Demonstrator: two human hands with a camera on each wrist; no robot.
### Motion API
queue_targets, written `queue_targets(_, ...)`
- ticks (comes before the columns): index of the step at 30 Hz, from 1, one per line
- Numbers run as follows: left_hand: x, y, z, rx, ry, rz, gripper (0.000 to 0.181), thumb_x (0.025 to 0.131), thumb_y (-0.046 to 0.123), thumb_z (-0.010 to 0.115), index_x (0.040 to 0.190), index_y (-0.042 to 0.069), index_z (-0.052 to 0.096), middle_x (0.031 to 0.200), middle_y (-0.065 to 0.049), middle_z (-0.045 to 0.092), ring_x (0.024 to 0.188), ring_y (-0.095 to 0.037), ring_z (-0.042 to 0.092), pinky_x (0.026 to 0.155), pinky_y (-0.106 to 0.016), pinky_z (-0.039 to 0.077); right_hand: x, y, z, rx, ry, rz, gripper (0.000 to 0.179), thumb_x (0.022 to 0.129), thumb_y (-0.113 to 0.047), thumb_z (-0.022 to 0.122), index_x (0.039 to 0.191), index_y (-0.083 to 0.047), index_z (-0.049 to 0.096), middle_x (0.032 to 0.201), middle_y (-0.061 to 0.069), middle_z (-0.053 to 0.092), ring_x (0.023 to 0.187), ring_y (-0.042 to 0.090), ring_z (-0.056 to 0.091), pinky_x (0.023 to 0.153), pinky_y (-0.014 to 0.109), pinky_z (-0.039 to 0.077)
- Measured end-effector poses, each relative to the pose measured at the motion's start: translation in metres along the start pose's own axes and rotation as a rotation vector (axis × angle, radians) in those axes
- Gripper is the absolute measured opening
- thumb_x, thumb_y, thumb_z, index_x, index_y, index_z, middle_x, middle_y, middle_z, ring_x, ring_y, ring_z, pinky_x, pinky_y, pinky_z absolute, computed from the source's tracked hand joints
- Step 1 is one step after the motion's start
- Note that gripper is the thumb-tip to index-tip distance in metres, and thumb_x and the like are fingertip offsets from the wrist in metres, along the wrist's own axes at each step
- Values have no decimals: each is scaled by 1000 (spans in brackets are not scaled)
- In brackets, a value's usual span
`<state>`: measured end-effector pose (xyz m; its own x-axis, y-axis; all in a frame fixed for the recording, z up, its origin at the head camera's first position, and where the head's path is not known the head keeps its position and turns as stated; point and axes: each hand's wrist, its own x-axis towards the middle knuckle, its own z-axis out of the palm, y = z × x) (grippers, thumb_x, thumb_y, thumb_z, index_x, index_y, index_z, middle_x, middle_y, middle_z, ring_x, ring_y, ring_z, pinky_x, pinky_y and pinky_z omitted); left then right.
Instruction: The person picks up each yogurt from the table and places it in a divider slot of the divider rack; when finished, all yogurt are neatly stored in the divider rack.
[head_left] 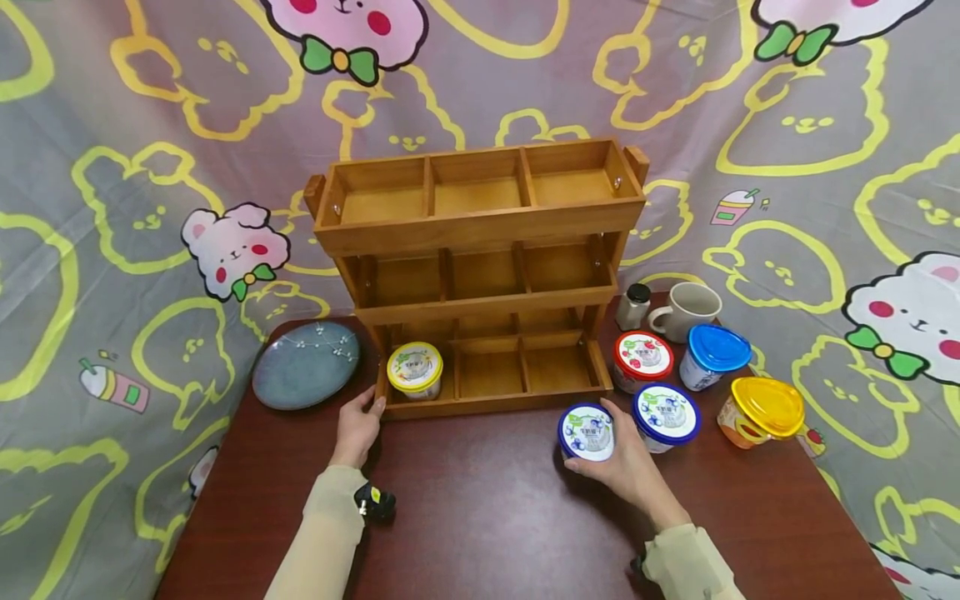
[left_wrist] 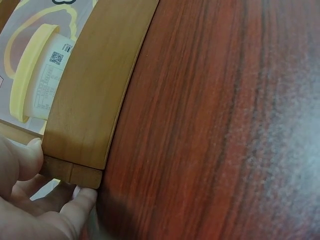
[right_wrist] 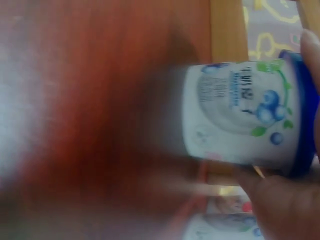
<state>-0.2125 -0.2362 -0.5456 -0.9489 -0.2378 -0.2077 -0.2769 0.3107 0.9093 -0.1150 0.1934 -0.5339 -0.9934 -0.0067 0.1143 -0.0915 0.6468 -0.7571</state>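
Note:
A three-tier wooden shelf (head_left: 480,229) divided into compartments stands at the back of the table. My left hand (head_left: 357,429) grips its lower left front corner, with the thumb on one side and a finger on the other in the left wrist view. My right hand (head_left: 630,468) holds a blue-lidded blueberry tub (head_left: 587,432) by its lid, over the table in front of the shelf's right end. In the right wrist view the tub's white side (right_wrist: 240,115) is turned to the camera. A yellow-lidded tub (head_left: 415,369) sits in the bottom left compartment.
Right of the shelf stand a red-lidded tub (head_left: 642,360), another blue-lidded tub (head_left: 667,416), a blue-topped container (head_left: 712,356), a yellow-topped container (head_left: 759,410), a mug (head_left: 686,310) and a black-capped jar (head_left: 633,306). A blue-grey plate (head_left: 306,365) is at the left. Patterned cloth (head_left: 480,75) hangs behind.

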Motion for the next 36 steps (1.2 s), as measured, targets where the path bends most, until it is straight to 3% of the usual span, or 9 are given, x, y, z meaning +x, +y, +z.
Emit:
queue_targets(5,1,0,-1,-10,1,1,46,104,14,51,147,-2,43,150,-22,42,137,-34,38,113,-48,32,-3,6,3,58,6,31,119,61,-46,94,150,-2,28,141,26,43,122,39,47,105,60,37)
queue_targets(24,-1,0,-2,-14,4,-3,47,104,15,51,148,-1,42,151,-22,41,138,-35,37,113,-48,32,-5,10,10,108,31,64,115,62,-44,94,149,-7,30,139,21,47,120,36,49,104,58,38)
queue_targets(36,-2,0,0,-13,1,10,47,104,14,52,147,-2,43,149,-23,43,137,-34,38,112,-48,33,0,-20,5,105,49,20,116,60,-46,95,148,-7,32,139,20,47,119,35,50,102,59,41)
